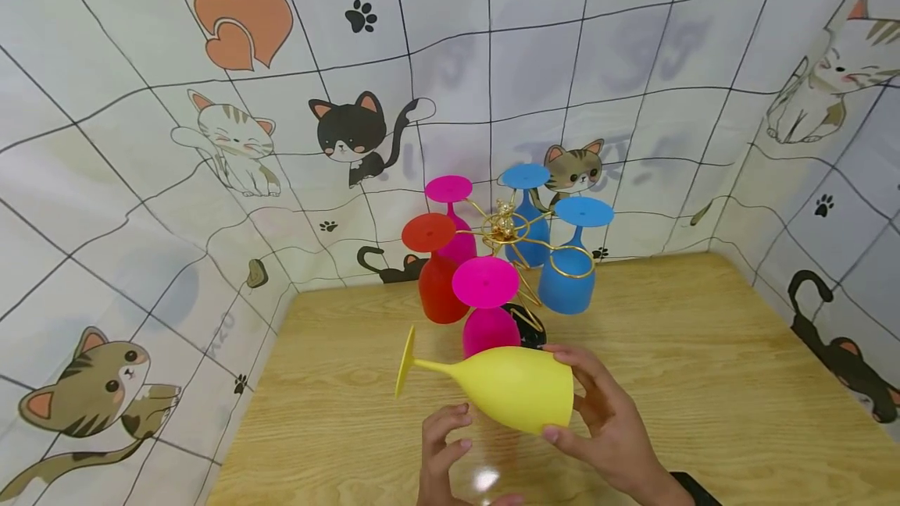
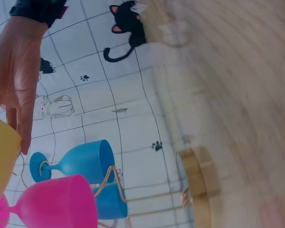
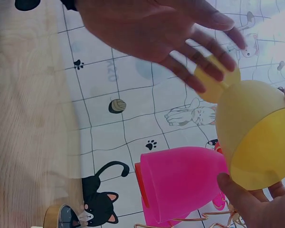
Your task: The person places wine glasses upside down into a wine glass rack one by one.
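A yellow plastic goblet (image 1: 520, 389) lies sideways in the air, its foot toward the left. My right hand (image 1: 615, 432) holds it near the rim, thumb below and fingers above. Under the stem side, my left hand (image 1: 443, 455) hovers with loosely bent fingers; the right wrist view shows that left hand (image 3: 152, 38) with fingers spread and apart from the goblet. Just behind stands a gold wire rack (image 1: 505, 233), where a red goblet (image 1: 443, 287), a front pink goblet (image 1: 491, 330), a rear pink goblet (image 1: 460, 236) and two blue goblets (image 1: 568, 279) hang upside down.
A wood-patterned tabletop (image 1: 337, 412) carries the rack near its back edge. White walls (image 1: 450, 45) printed with cats and grid lines enclose the back and both sides. A black round part (image 1: 529, 326) sits low at the rack, partly hidden by the front pink goblet.
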Action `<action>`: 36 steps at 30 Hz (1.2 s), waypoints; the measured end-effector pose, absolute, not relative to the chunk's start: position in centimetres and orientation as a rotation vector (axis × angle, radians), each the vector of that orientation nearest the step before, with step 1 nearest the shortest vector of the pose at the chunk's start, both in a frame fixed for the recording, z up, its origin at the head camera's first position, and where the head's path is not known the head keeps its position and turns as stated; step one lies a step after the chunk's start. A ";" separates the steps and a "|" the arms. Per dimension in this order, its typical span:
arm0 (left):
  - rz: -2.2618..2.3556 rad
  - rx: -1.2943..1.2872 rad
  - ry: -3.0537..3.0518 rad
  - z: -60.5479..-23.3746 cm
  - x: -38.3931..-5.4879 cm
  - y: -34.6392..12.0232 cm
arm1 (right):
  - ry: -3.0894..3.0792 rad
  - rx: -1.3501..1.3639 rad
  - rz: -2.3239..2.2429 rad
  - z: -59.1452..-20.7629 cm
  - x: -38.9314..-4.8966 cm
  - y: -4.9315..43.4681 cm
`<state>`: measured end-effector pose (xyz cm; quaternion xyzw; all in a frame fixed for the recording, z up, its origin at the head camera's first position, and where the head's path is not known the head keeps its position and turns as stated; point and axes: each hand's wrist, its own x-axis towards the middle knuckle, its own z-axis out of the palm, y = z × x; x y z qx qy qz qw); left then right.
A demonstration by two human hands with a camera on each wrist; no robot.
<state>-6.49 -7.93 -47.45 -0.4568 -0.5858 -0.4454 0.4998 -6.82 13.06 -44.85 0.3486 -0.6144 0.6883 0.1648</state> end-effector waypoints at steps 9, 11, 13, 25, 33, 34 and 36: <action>-2.102 -1.029 -1.460 -49.7 -6.3 -8.4 | -1.632 1.108 2.025 -45.3 -6.9 12.9; -2.245 -1.057 -1.393 -49.6 -6.6 -8.4 | -1.619 1.123 2.034 -45.5 -6.9 12.7; -2.367 -1.053 -1.332 -49.3 -6.7 -8.3 | -1.617 1.130 2.037 -45.8 -6.8 12.5; -2.482 -1.119 -1.207 -48.4 -6.9 -6.8 | -1.678 1.120 1.975 -46.5 -6.7 11.5; -2.521 -0.992 -1.254 -48.4 -6.4 -6.6 | -1.762 1.069 1.936 -46.9 -6.6 11.4; -2.543 -0.954 -1.263 -48.4 -6.3 -6.6 | -1.768 1.067 1.933 -46.9 -6.6 11.3; -2.586 -0.870 -1.282 -48.3 -6.0 -6.6 | -1.774 1.068 1.920 -47.1 -6.6 11.3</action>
